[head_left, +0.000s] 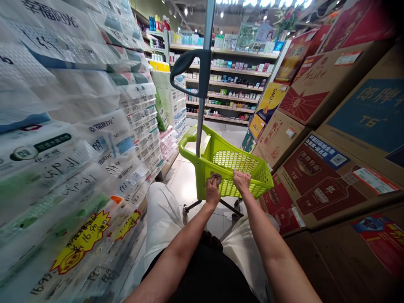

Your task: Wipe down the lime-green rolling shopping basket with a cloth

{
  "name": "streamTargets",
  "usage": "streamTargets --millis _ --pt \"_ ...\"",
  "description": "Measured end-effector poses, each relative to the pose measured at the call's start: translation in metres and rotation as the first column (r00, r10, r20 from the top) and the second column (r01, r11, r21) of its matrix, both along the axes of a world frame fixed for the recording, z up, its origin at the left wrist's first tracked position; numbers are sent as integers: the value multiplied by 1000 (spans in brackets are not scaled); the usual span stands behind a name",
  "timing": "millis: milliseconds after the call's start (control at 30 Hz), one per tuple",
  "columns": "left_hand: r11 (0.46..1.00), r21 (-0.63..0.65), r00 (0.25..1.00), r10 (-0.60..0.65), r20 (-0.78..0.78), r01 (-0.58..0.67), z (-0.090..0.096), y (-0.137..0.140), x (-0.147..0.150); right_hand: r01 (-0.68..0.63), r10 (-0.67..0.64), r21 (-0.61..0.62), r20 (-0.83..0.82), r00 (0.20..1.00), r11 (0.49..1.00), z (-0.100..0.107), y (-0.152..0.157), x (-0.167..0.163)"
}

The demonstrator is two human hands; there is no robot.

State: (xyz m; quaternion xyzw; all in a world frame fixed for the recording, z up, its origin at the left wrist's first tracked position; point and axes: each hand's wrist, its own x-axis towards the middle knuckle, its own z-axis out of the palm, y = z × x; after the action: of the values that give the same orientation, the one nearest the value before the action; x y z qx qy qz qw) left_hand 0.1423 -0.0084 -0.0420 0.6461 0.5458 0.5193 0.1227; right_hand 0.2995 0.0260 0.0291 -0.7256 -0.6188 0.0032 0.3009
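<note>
A lime-green wheeled shopping basket (205, 168) stands on the floor between my knees, tilted in view. My left hand (213, 189) is closed around a crumpled greyish-brown cloth (217, 176), pressed against the basket's near side wall. Just to the right, my right hand (242, 182) grips the basket's upper rim with its fingers curled over the edge. A grey metal pole with a dark loop handle (203, 73) rises from the basket's left end. Perforated walls show inside the basket, and casters on dark legs are partly visible below.
Plastic-wrapped tissue packs (104, 126) are stacked high close on my left. Cardboard liquor cartons (315, 176) form a wall on the right. Ahead, shelves (227, 71) hold small bottles and boxes. The tiled floor (183, 176) runs along the narrow aisle.
</note>
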Motion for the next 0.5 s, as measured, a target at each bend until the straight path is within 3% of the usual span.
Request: streamTargets --millis 100,200,400,500 --pt "992 -1 988 -123 -93 124 9 -1 27 -1 1 -14 19 1000 1000 0 -1 2" --pt "991 -30 984 -131 -119 129 9 -3 30 -19 20 -28 37 999 999 0 -3 4" --pt "1000 -3 1000 17 7 -17 -19 -13 -34 -38 38 -23 26 999 999 -2 -6 6" --pt "998 6 987 58 150 -59 -39 -29 -61 -42 42 -9 11 999 999 -3 -8 5"
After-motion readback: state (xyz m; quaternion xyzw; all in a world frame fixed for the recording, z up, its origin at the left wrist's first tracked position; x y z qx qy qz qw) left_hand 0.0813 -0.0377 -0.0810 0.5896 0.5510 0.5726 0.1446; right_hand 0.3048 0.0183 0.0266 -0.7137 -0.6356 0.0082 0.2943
